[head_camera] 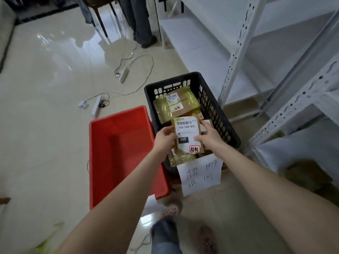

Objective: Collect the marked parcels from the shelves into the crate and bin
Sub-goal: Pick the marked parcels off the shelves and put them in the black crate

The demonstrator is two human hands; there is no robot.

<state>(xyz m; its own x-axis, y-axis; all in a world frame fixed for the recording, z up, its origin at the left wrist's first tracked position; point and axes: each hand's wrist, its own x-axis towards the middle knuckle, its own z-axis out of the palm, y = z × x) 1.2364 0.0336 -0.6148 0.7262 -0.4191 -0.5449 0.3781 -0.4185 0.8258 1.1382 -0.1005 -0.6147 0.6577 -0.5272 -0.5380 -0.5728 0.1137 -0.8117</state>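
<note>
Over the black crate [220, 114] I hold a small cardboard parcel [187, 132] with a white label reading 060 and a red stamp. My left hand [164, 139] grips its left edge and my right hand [209, 136] grips its right edge. Inside the crate lies another parcel [177, 105] wrapped in yellow tape, also stamped red, with more packages partly hidden beneath. A white handwritten paper sign [200, 175] hangs on the crate's near wall. Left of the crate stands the red bin [121, 154] with nothing visible inside.
White metal shelves [275, 74] rise on the right, with a brown parcel [308, 175] on a low shelf. Power strips and cables [124, 74] lie on the glossy tile floor. A person's legs [141, 22] and chair legs stand at the back. My feet are below.
</note>
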